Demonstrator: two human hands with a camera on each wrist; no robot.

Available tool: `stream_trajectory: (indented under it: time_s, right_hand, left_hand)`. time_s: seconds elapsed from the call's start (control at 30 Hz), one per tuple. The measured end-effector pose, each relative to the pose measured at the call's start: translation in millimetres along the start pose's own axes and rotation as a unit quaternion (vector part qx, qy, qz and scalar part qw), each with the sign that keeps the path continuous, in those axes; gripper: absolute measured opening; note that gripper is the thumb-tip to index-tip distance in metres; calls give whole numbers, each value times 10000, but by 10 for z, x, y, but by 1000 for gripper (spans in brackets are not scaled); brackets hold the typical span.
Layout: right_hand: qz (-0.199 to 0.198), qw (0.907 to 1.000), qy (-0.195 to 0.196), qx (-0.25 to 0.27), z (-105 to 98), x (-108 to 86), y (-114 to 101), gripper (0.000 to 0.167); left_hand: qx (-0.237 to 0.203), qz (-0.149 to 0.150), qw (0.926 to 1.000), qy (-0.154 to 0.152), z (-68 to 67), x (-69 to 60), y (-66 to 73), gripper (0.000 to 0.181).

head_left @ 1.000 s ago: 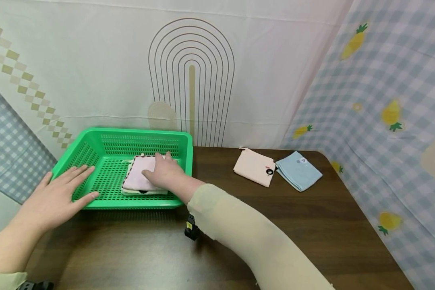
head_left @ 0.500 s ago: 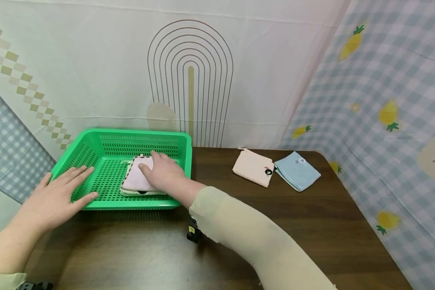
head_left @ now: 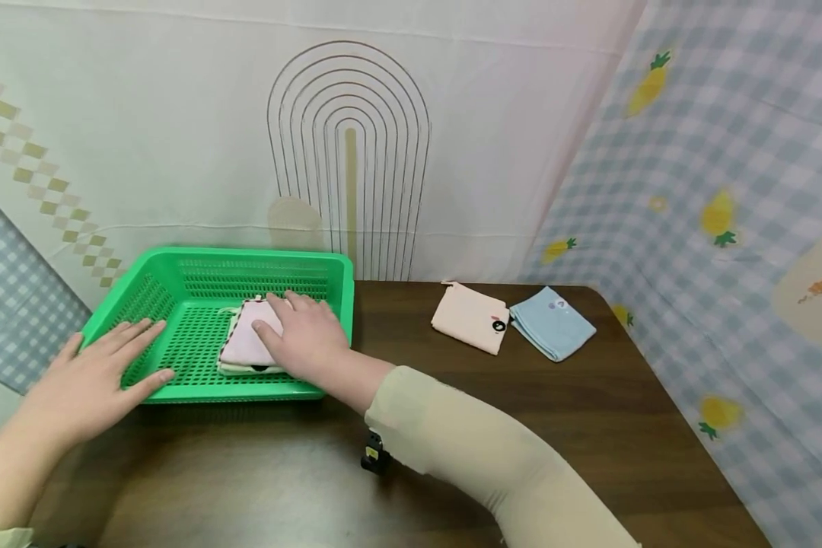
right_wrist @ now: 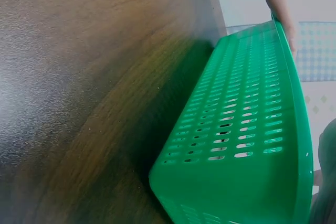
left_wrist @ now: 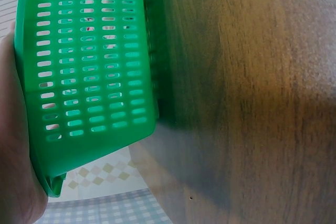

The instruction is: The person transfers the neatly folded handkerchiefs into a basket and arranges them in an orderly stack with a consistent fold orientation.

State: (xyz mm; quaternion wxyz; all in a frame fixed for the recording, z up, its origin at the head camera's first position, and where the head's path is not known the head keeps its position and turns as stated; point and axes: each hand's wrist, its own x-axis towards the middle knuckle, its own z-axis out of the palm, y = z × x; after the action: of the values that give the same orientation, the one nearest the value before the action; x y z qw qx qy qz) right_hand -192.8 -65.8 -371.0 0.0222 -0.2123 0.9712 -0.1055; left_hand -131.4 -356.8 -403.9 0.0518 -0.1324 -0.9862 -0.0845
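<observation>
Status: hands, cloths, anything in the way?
Left hand, fingers straight, on rim of rectangular green plastic basket. Right hand over folded lilac fabric cloth inside, partly hiding it. Folded pale pink fabric cloth, folded blue fabric cloth outside. No obstruction seen.

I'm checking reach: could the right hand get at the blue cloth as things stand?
Probably yes: the blue cloth lies uncovered on the table. The right hand, in the basket, would only need to rise over its rim and pass the flat pink cloth.

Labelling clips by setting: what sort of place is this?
Probably a staged tabletop corner, perhaps indoors: printed sheets hang close behind and beside a brown table, on which a green basket stands. The wider room is out of view.
</observation>
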Motion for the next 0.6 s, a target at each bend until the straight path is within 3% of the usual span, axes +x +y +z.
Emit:
stream_trajectory:
  time_s: [0.6]
  right_hand:
    - [-243, 9996, 121, -5, -86, -206, 141, 59]
  left_hand:
    - [2, 52, 10000, 16, -3, -4, 14, 85]
